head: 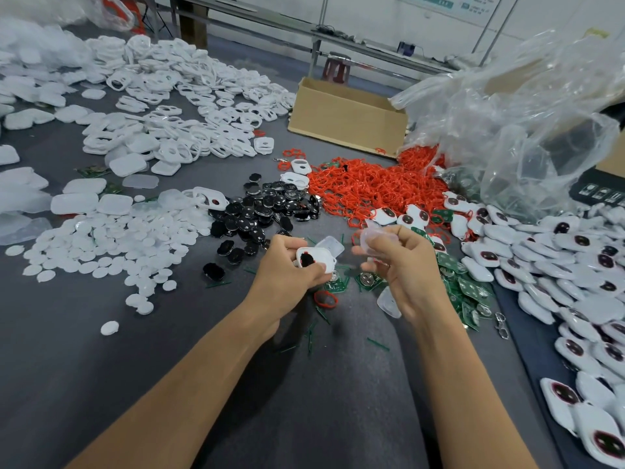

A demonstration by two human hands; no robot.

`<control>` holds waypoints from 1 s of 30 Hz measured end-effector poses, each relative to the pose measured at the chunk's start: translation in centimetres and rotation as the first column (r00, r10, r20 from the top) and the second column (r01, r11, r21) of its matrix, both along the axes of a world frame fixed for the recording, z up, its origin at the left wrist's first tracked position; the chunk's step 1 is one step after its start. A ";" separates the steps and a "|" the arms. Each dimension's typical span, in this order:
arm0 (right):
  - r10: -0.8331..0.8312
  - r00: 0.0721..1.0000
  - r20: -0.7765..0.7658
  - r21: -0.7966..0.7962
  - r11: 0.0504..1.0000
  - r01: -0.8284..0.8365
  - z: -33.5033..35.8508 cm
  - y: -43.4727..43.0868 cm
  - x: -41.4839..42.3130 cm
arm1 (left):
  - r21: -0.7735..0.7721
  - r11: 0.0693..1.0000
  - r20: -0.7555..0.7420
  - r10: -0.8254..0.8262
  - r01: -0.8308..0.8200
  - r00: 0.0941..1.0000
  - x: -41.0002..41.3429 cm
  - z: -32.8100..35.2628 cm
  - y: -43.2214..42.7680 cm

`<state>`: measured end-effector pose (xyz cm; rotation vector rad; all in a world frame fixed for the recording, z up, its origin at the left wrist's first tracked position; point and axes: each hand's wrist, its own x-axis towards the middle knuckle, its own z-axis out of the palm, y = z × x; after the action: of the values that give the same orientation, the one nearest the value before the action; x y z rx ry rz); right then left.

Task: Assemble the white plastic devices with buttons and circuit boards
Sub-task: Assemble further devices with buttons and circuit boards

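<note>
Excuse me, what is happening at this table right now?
A person is assembling small devices on a grey table. The left hand grips a white shell with a black button in it; the right hand pinches a translucent cover. Around lie heaps of black buttons, red rings and green circuit boards.
</note>
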<state>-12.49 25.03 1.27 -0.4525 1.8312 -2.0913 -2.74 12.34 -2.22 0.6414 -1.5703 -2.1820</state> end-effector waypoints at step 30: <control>0.163 0.878 -0.449 0.464 0.883 0.074 -0.9 -1.0 1.4 | -0.244 0.968 0.021 -0.056 0.059 0.998 0.5 0.4 0.3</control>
<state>-11.04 24.02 0.40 -0.9288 2.4814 -1.4930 -2.25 12.60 -1.87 0.5406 -1.8489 -1.9810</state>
